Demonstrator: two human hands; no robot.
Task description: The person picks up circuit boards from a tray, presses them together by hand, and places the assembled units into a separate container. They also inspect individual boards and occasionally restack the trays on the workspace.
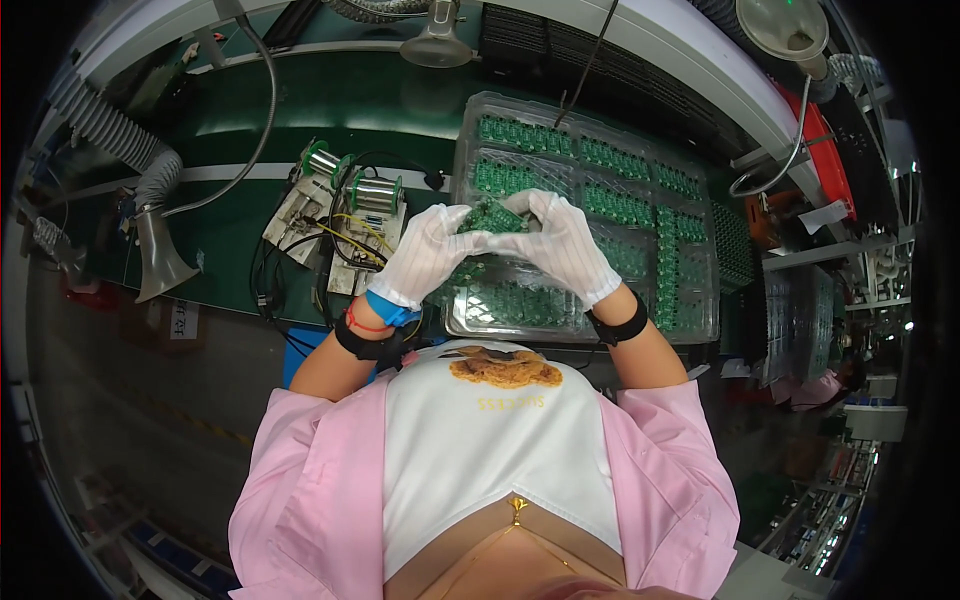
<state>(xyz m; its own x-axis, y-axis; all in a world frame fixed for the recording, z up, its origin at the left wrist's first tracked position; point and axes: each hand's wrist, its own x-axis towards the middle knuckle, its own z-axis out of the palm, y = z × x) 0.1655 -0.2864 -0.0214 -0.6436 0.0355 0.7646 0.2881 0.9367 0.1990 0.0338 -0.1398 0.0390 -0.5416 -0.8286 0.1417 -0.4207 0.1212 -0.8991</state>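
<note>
Head view: we see our left hand (425, 252) and right hand (563, 243), both in white gloves, meeting over the clear plastic tray (700, 320). Between the fingertips of both hands we pinch a small green circuit board panel (490, 216), gripped tight at its two ends and held just above the tray's near-left part. The tray itself lies flat on the green bench surface (230, 215), and its pockets hold rows of more green boards (610, 160). Left of the tray, close to our left wrist, stand two solder wire spools (375, 192) on a small pale fixture with yellow and black leads. Farther left of the tray, a grey ribbed extraction hose (120, 140) ends in a funnel mouth. Beyond the tray's far edge hangs a lamp head (437, 45).
</note>
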